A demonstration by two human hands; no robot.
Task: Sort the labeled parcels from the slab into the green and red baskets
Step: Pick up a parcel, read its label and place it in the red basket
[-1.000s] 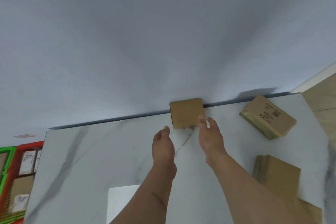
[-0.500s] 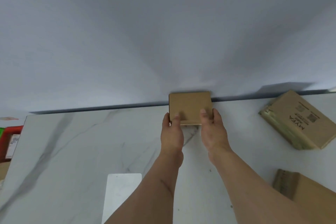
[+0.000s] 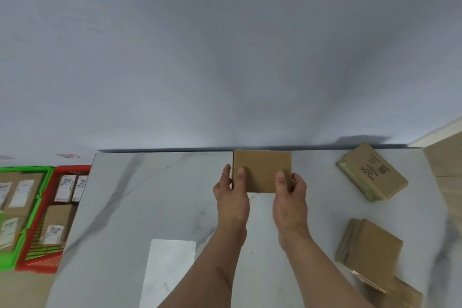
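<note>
Both hands held a small plain cardboard parcel (image 3: pixel 262 170) at the far edge of the marble desk (image 3: pixel 160 197), close to the wall. Left hand (image 3: pixel 231 195) gripped its left side, thumb pressed on the top face and fingers (image 3: pixel 227 172) running up along the left edge. Right hand (image 3: pixel 290 197) gripped the near right corner, thumb on top, other fingers curled round the right side & mostly hidden. Couldn't tell whether the parcel was lifted or resting on the desk; view too flat.

To the right, a printed parcel (image 3: pixel 372 175) lay at an angle near the desk's far right corner. Nearer, a brown parcel (image 3: pixel 370 250) lay at the right edge, w/ another blurred one (image 3: pixel 397 292) just below it, touching or overlapping.

Off the desk's left side sat the red basket (image 3: pixel 72 170) & beside it, further left, the green basket (image 3: pixel 27 169), each holding several boxes w/ white labels. A pale rectangular sheet (image 3: pixel 170 267) lay on the near part of the desk.
</note>
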